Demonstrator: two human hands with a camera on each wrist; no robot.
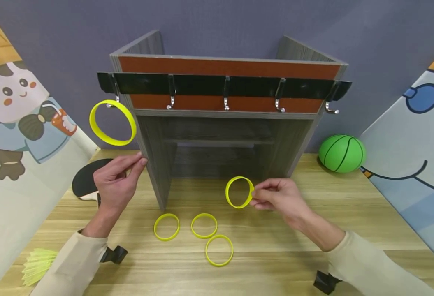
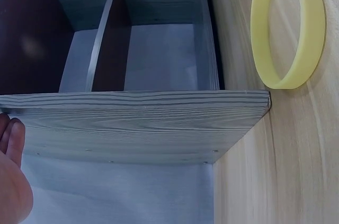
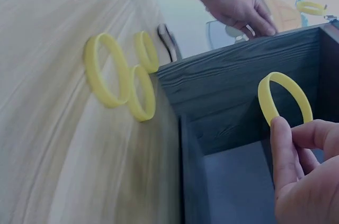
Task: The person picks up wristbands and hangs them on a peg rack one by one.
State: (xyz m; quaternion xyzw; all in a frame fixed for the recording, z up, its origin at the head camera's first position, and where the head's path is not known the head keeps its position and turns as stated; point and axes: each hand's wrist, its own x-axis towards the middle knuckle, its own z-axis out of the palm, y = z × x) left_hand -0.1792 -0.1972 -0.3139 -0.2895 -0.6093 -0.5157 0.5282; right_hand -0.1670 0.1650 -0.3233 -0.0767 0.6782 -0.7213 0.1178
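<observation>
Yellow thin-banded ring (image 1: 227, 193), pinched by the nearer right hand (image 1: 281, 197), extends toward frame left at lower centre, beneath silver metal hooks (image 1: 226, 103); left hand (image 1: 117, 181), mid-left, grip unclear.

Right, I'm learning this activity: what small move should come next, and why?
I'd probably have the right hand lift its yellow ring toward the second hook from the left: the hand pinches that ring lower than the hooks, this hook is bare, and another ring already hangs at the leftmost hook.
</observation>
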